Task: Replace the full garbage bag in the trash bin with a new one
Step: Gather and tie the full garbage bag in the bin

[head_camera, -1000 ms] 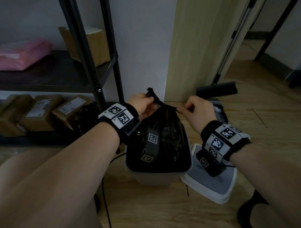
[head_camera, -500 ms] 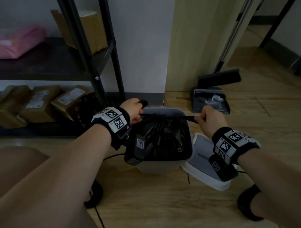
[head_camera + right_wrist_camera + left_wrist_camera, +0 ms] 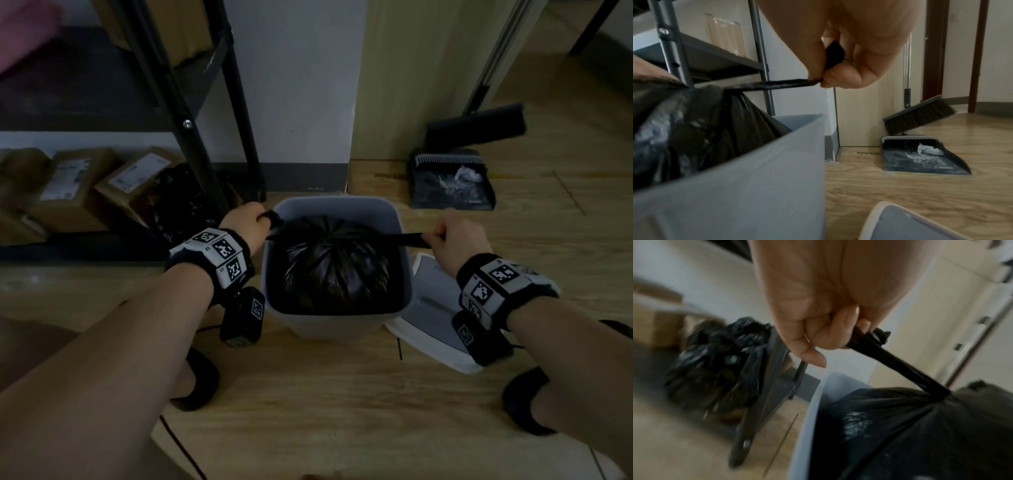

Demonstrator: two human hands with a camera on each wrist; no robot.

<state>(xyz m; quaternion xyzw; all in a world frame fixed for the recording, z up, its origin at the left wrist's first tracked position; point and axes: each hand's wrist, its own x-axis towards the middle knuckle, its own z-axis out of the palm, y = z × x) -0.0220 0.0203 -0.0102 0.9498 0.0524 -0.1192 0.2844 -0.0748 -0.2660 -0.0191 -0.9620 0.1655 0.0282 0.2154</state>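
Observation:
A full black garbage bag (image 3: 337, 265) sits in the pale grey trash bin (image 3: 335, 323) on the wooden floor, its mouth gathered tight. My left hand (image 3: 248, 222) grips one twisted black tail (image 3: 894, 363) of the bag at the bin's left rim. My right hand (image 3: 457, 240) pinches the other tail (image 3: 777, 84) to the right of the bin. Both tails are stretched taut sideways from the gathered neck (image 3: 334, 229). The bin's wall (image 3: 748, 186) fills the right wrist view's lower left.
The bin's lid (image 3: 442, 305) lies on the floor right of the bin. A dustpan (image 3: 452, 186) with scraps and a broom (image 3: 476, 128) stand behind it. A black metal shelf (image 3: 191, 113), cardboard boxes (image 3: 68, 188) and another black bag (image 3: 719, 363) are at the left.
The bag's top stood bunched up high between my hands; both hands have since moved down and apart, pulling the two tails sideways, and the mouth has drawn shut.

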